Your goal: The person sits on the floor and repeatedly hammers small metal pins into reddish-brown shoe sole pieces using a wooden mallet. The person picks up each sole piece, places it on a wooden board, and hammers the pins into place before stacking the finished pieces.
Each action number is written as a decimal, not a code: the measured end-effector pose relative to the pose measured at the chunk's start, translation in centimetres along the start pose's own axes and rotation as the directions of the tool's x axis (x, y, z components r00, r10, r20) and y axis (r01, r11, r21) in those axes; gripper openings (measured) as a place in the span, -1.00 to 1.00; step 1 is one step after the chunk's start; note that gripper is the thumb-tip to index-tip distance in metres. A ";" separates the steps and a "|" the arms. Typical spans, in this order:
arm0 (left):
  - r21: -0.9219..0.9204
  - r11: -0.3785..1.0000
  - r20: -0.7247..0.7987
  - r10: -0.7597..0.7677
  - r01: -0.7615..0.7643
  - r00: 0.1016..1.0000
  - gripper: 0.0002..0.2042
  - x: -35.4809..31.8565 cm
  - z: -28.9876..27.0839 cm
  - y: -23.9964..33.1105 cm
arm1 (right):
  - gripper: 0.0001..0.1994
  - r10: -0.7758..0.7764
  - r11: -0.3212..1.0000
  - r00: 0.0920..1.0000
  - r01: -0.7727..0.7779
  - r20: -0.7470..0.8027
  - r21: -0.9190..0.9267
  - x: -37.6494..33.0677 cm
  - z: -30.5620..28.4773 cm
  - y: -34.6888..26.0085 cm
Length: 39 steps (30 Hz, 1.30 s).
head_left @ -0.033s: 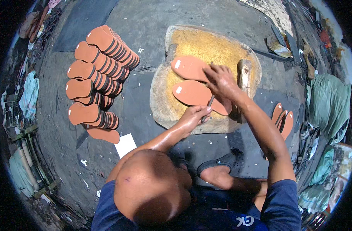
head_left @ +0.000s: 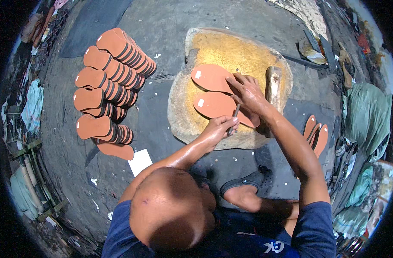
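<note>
Two orange shoe soles lie side by side on a worn yellow-topped block (head_left: pixel 252 47), the upper sole (head_left: pixel 211 76) and the lower sole (head_left: pixel 218 105), each with a white label. My left hand (head_left: pixel 220 129) is closed round a thin dark rod-shaped tool (head_left: pixel 236 111), its upper part over the lower sole's edge. Spread across the narrower ends of both soles, my right hand (head_left: pixel 250 95) rests with fingertips on the upper one and thumb by the lower one. A short wooden piece (head_left: pixel 273 84) stands beyond that hand on the block.
Rows of stacked orange soles (head_left: pixel 115 69) fan out at the left on the dark floor. A few more soles (head_left: pixel 319 136) lie at the right. White paper (head_left: pixel 140 162) sits near my left arm, and green sacks (head_left: pixel 364 116) line the right side.
Both soles have shifted slightly toward me. My right hand's fingers have moved a little along them, and the rod in my left hand has become a bit more upright.
</note>
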<state>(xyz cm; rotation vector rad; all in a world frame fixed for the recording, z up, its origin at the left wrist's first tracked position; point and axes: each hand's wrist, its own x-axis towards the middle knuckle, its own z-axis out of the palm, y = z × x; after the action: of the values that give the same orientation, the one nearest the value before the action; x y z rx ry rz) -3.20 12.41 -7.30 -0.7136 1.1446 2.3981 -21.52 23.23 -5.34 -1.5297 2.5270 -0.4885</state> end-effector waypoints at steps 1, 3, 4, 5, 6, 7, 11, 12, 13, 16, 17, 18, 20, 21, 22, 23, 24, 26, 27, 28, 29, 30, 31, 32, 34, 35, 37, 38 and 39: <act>0.007 1.000 0.008 -0.017 0.017 1.000 -0.69 0.4 0.3 0.1 | -0.37 0.027 1.000 1.000 -0.027 0.010 0.004 -0.2 0.2 0.0; -0.003 1.000 0.048 -0.004 0.004 0.999 -0.72 0.9 0.9 -0.3 | -0.37 0.059 0.998 0.998 -0.059 0.001 0.022 -0.6 0.1 0.6; -0.017 1.000 0.025 0.000 0.001 1.000 -0.72 1.0 1.1 -0.1 | -0.37 0.090 0.996 0.996 -0.089 -0.011 0.026 -0.9 -0.1 1.0; -0.030 1.000 0.003 0.002 -0.001 1.000 -0.73 1.3 1.4 0.1 | -0.35 0.092 0.995 0.996 -0.091 -0.013 0.047 -0.6 -0.3 1.7; -0.042 0.999 -0.017 0.002 -0.003 1.000 -0.73 1.5 1.7 0.3 | -0.35 0.104 0.993 0.994 -0.102 -0.025 0.065 -0.8 -0.3 2.0; -0.045 0.999 -0.019 0.014 -0.015 1.000 -0.73 1.4 1.5 0.2 | -0.35 0.103 0.994 0.994 -0.102 -0.019 0.049 -0.8 -0.2 2.0; 0.016 1.000 -0.016 -0.018 0.019 1.000 -0.71 0.6 1.4 1.1 | -0.26 0.072 0.991 0.992 -0.083 -0.106 -0.109 -2.3 -0.6 1.8; 0.130 0.991 -0.074 0.045 -0.035 0.996 -0.72 0.1 1.2 1.8 | -0.27 0.195 0.973 0.959 -0.216 -0.204 -0.084 -3.1 -1.0 1.9; 0.241 0.967 -0.129 0.120 -0.086 0.984 -0.73 -0.5 0.5 2.7 | -0.28 0.306 0.942 0.906 -0.333 -0.294 -0.047 -4.1 -1.9 1.8; 0.345 0.897 -0.255 0.374 -0.277 0.892 -0.71 -1.8 -2.1 6.5 | -0.29 0.618 0.756 0.723 -0.654 -0.308 -0.020 -8.8 -3.2 0.5; 0.389 0.858 -0.220 0.439 -0.335 0.871 -0.70 -1.4 -2.6 7.3 | -0.29 0.722 0.665 0.644 -0.747 -0.252 -0.005 -11.0 -1.9 0.9; 0.444 0.806 -0.189 0.512 -0.392 0.838 -0.70 -1.5 -3.1 8.5 | -0.28 0.807 0.572 0.558 -0.820 -0.194 0.018 -12.4 -1.3 1.2; 0.614 0.701 -0.104 0.529 -0.364 0.842 -0.72 0.3 -5.6 8.0 | -0.30 0.846 0.494 0.533 -0.797 0.019 0.348 -12.8 -2.7 2.4; 0.632 0.695 -0.092 0.506 -0.343 0.857 -0.72 0.9 -6.2 7.6 | -0.30 0.839 0.408 0.529 -0.767 0.129 0.495 -13.2 -3.6 2.6; 0.651 0.689 -0.091 0.486 -0.317 0.870 -0.73 0.9 -6.9 7.2 | -0.41 0.865 0.323 0.487 -0.728 0.124 0.604 -12.3 -5.0 0.4; 0.678 0.675 -0.104 0.481 -0.292 0.870 -0.73 1.0 -6.5 7.2 | -0.45 0.869 0.233 0.468 -0.671 0.160 0.704 -13.1 -5.5 0.4; 0.678 0.668 -0.079 0.482 -0.307 0.873 -0.71 1.2 -6.1 7.2 | -0.48 0.870 0.136 0.454 -0.601 0.195 0.788 -14.0 -6.1 0.3; 0.682 0.662 -0.068 0.480 -0.310 0.875 -0.68 0.6 -6.2 6.9 | -0.53 0.850 -0.076 0.447 -0.419 0.279 0.905 -13.8 -8.9 -3.6; 0.675 0.659 -0.070 0.505 -0.332 0.860 -0.69 0.5 -6.8 6.4 | -0.55 0.834 -0.186 0.449 -0.318 0.321 0.930 -14.0 -9.7 -5.8; 0.666 0.653 -0.065 0.532 -0.360 0.844 -0.71 1.0 -7.4 5.9 | -0.55 0.839 -0.161 0.445 -0.345 0.312 0.925 -14.8 -9.5 -7.2; 0.655 0.644 -0.050 0.559 -0.395 0.828 -0.73 1.6 -7.5 5.6 | -0.56 0.850 -0.130 0.437 -0.368 0.294 0.921 -15.6 -9.6 -8.2; 0.689 0.592 -0.028 0.596 -0.417 0.802 -0.74 1.9 -7.7 5.3 | -0.57 0.859 -0.099 0.430 -0.392 0.277 0.915 -16.2 -9.7 -9.2; 0.723 0.539 -0.007 0.631 -0.432 0.776 -0.75 1.9 -7.6 5.1 | -0.57 0.864 0.013 0.448 -0.477 0.231 0.879 -16.7 -9.7 -9.8; 0.754 0.484 0.014 0.664 -0.445 0.747 -0.76 1.8 -7.5 4.9 | -0.51 0.861 0.087 0.472 -0.503 0.189 0.860 -17.2 -9.5 -10.5; 0.900 0.181 0.133 0.751 -0.396 0.646 -0.79 0.8 -7.0 4.5 | -0.36 0.839 0.208 0.541 -0.422 0.061 0.883 -17.3 -8.9 -12.5; 0.918 0.044 0.215 0.780 -0.394 0.587 -0.78 0.4 -6.6 4.5 | -0.32 0.821 0.204 0.569 -0.372 0.048 0.905 -16.7 -8.9 -13.5; 0.915 0.004 0.233 0.810 -0.403 0.538 -0.76 0.0 -6.7 3.8 | -0.24 0.782 0.179 0.622 -0.277 0.034 0.944 -15.6 -8.7 -15.9; 0.905 -0.021 0.253 0.829 -0.424 0.499 -0.75 0.5 -6.2 3.6 | -0.25 0.761 0.010 0.633 -0.232 0.143 0.973 -15.6 -8.5 -16.2; 0.907 -0.050 0.276 0.821 -0.418 0.500 -0.75 0.5 -6.2 3.5 | -0.31 0.702 -0.049 0.686 -0.221 0.191 0.974 -16.1 -7.7 -16.0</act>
<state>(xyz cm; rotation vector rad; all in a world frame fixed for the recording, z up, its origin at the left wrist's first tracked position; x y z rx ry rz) -3.74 5.41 -8.81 -0.0962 3.2596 1.3998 -2.86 32.07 6.77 0.0886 1.7414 -1.9222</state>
